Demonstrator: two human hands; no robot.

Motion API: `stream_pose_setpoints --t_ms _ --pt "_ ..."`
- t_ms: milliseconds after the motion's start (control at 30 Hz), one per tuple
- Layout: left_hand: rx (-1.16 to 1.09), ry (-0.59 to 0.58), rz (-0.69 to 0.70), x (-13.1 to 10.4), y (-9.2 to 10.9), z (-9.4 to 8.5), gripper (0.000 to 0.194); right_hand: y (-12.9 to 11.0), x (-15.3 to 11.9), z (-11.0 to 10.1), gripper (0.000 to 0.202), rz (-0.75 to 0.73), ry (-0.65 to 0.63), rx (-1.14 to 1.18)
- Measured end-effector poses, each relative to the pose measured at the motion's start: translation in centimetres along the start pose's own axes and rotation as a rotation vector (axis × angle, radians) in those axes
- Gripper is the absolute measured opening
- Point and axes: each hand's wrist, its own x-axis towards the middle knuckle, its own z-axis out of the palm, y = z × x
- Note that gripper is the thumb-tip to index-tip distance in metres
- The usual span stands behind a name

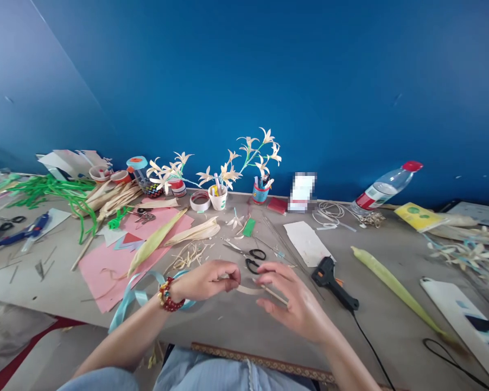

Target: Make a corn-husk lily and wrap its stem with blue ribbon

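My left hand (211,279) has its thumb and fingertips pinched on one end of a narrow pale husk strip (250,291), just above the grey table near its front edge. My right hand (291,298) is at the strip's other end, thumb and fingers apart, with the strip passing in the gap between them. Whether the right fingers touch it I cannot tell. Black-handled scissors (248,253) lie open just beyond both hands. Light blue ribbon (140,296) curls beside and under my left wrist. A black glue gun (331,282) rests right of my right hand.
Pink paper (101,274), a green husk (157,241) and thin husk shreds (189,255) lie to the left. Husk flowers stand in a white cup (218,200) and a blue pot (260,194). A bottle (385,187) leans at back right; another husk (394,285) lies right.
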Motion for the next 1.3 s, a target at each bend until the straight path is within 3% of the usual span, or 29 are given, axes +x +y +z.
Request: stream_pose_setpoints --t_ms 67,100,200,233,267,367,433,600,733,867,1067,1300 --pt "0.006 0.065 0.021 0.4 -0.2 0.0 0.012 0.1 0.6 0.5 0.017 0.07 -0.004 0.15" --pt "0.02 0.17 0.033 0.6 -0.4 0.1 0.012 0.4 0.7 0.8 0.021 0.127 0.022 0.236" --pt "0.065 0.724 0.015 0.8 -0.7 0.8 0.013 1.5 0.7 2.4 0.026 0.321 0.224 0.519" --pt "0.038 0.846 -0.018 0.9 -0.7 1.2 0.012 1.8 0.7 3.0 0.027 0.369 0.29 0.602" --pt "-0.02 0.87 -0.048 1.0 -0.5 1.7 0.014 2.0 0.7 3.6 0.028 0.403 0.336 0.665" --pt "-0.292 0.552 -0.05 1.2 0.1 3.8 0.018 1.9 0.8 5.1 0.028 0.385 0.358 0.725" --pt "-0.474 0.485 -0.104 1.3 0.5 5.1 0.019 1.6 1.0 5.6 0.027 0.303 0.333 0.664" --pt "-0.651 0.639 -0.179 1.1 0.3 6.0 0.015 2.2 1.7 4.7 0.024 0.138 0.192 0.333" --pt "-0.718 0.772 -0.155 0.8 -0.5 5.0 0.015 4.4 2.9 3.6 0.019 0.173 0.136 -0.182" --pt "-0.829 0.809 -0.102 0.7 -0.8 4.3 0.015 5.7 4.6 4.1 0.018 0.243 -0.049 -0.602" --pt "-1.068 0.844 -0.088 0.8 -1.1 4.1 0.01 6.2 5.9 4.2 0.014 0.237 -0.161 -0.65" --pt "-1.125 0.829 -0.036 0.9 -1.2 3.6 0.014 6.7 4.2 1.3 0.014 0.296 -0.202 -0.492"
